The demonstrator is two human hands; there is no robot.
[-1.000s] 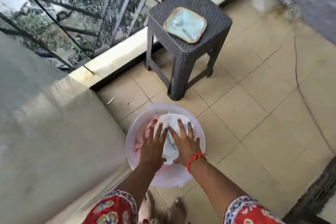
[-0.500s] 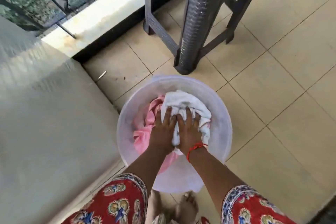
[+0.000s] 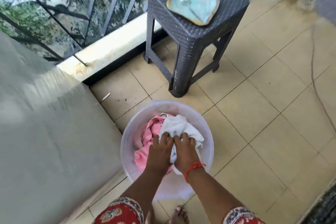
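Inside the basin, left hand and right hand are clutching white cloth: soft, likely sodden; bunched middle best.

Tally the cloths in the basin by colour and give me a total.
White cloth: 1, gripped by the left hand and the right hand
Pink cloth: 1, as far as the folds show
Total in the basin: 2
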